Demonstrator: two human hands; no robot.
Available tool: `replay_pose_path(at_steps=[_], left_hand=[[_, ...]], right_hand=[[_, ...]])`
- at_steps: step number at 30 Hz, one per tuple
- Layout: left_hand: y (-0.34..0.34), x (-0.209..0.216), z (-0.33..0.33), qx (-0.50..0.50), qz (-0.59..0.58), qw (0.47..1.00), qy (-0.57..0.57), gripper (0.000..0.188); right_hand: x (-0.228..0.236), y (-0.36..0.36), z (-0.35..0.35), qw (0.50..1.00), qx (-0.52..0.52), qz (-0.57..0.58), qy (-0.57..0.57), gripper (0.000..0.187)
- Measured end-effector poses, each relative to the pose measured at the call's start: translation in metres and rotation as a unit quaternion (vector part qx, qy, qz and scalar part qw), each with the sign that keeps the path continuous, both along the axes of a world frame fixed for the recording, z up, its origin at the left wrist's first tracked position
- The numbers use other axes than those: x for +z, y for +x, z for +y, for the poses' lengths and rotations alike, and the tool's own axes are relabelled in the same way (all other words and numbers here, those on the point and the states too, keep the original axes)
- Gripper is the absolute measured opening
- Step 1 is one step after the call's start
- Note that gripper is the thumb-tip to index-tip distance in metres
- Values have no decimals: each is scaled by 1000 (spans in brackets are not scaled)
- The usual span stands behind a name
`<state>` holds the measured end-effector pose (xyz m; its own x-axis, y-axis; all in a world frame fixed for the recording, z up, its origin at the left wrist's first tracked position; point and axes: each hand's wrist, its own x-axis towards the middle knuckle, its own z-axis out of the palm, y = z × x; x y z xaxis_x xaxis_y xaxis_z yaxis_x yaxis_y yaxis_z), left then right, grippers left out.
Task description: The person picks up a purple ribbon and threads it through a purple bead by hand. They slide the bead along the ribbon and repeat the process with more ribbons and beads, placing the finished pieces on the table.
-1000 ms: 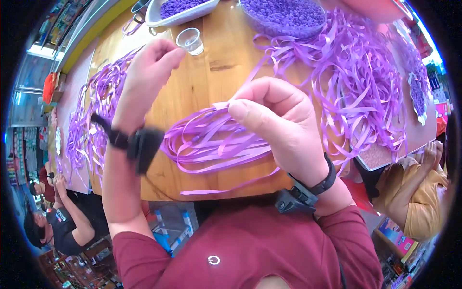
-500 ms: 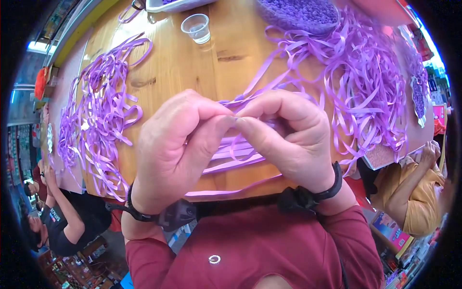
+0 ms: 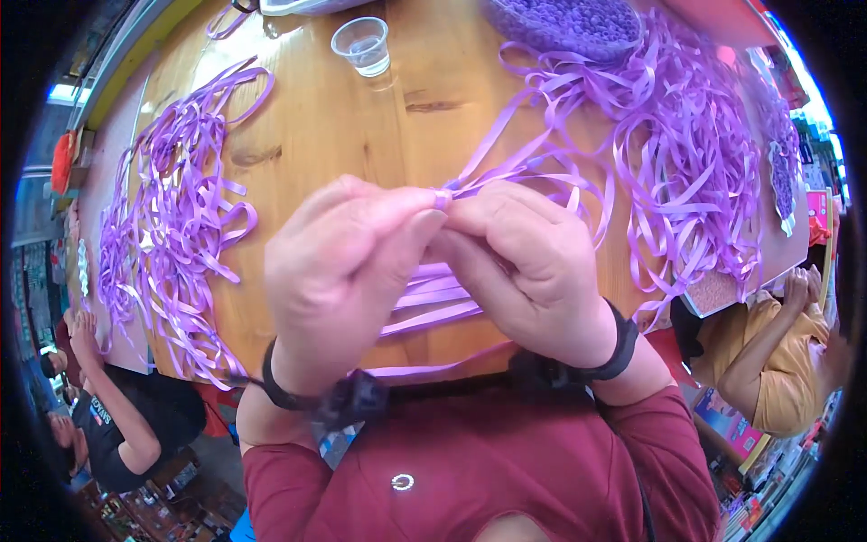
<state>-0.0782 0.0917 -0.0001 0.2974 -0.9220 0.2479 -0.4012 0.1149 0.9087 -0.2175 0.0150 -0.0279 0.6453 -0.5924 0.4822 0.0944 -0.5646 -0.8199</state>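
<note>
My left hand and my right hand meet over the table's middle, thumbs and forefingers pinched together. Between their tips a bit of purple ribbon shows, gathered or folded small; whether a bead sits on it I cannot tell. From there, ribbon strands run up and right to a large loose heap of purple ribbon. More flat strands stretch across beneath my hands, partly hidden by them. The other fingers of both hands are curled in.
A second ribbon heap covers the table's left. At the far side stand a clear plastic cup, a bowl of purple beads and a white tray. Other people sit left, in a black shirt, and right, in a yellow shirt.
My fingertips have shifted: my right hand has turned more knuckles-up and closed in, and a purple ribbon piece now shows above the pinch. The whole view has tilted slightly.
</note>
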Motion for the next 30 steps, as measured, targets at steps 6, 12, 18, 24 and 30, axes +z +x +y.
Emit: replay_pose_path(at_steps=[6, 12, 18, 24, 30], left_hand=[[12, -3, -2, -77, -164, 983, 16, 6], [19, -5, 3, -106, 101, 980, 136, 8], [31, -10, 7, -180, 136, 968, 108, 6], [28, -15, 8, -169, 110, 976, 87, 16], [28, -18, 2, -174, -4, 985, -16, 14]], right_hand=[[0, -2, -6, 992, -59, 79, -75, 16], [-6, 3, -8, 998, 30, 17, 57, 24], [-8, 6, -3, 998, 33, -19, 49, 22], [-6, 5, -1, 999, 30, -18, 30, 23], [-4, 3, -1, 1000, 18, -4, -5, 21]])
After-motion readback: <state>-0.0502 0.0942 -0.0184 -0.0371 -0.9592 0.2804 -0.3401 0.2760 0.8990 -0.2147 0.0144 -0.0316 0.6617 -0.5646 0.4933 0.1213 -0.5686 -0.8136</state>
